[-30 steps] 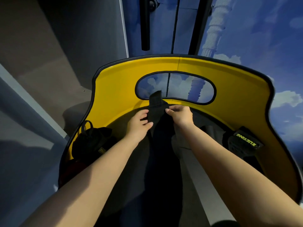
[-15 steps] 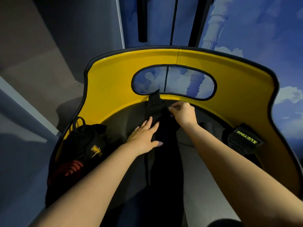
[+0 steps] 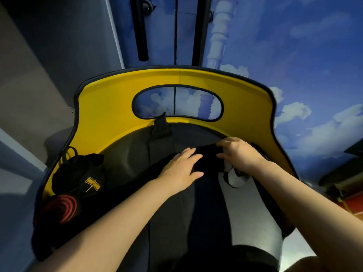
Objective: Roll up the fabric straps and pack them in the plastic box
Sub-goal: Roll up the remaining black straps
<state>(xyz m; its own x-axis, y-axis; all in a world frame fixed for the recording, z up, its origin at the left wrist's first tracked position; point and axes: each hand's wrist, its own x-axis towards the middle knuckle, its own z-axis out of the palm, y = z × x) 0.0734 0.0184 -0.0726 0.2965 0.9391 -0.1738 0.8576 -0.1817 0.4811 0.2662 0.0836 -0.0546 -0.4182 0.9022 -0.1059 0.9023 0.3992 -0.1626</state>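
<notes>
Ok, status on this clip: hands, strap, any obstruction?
Left hand flat, pressing black strap. Right hand gripping strap's far end. No plastic box visible. Black bag off left, clear.

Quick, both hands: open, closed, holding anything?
Left hand: open, fingers spread flat on the black strap.
Right hand: fingers curled over the same strap's end; whether it is actually gripping cannot be told.

A tall yellow wall (image 3: pixel 110 107) blocks the frame's top and sides; a black bag (image 3: pixel 78 173) fills lower left; centre stays open.
</notes>
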